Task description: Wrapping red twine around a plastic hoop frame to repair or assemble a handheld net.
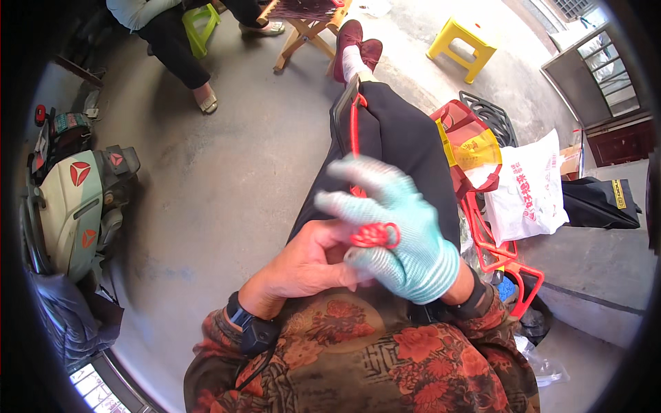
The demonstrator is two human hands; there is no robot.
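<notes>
A red knotted cord with a small loop lies between my hands above my lap. My bare left hand is closed, its thumb and fingers pinched at the knot's left side; its fingertips are partly hidden. My right hand, in a pale teal knitted glove, has its fingers stretched and apart, slightly blurred, with the knot in front of its palm. The gloved thumb is beside my left thumb. A red cord length runs along my thighs to a dark, narrow, flat piece near my knees; whether it joins the knot is hidden.
At my right are a red-and-yellow bag, a white plastic bag, a black bag and red frames. A yellow stool stands ahead. A scooter is at left; another person sits far left, beside a green stool.
</notes>
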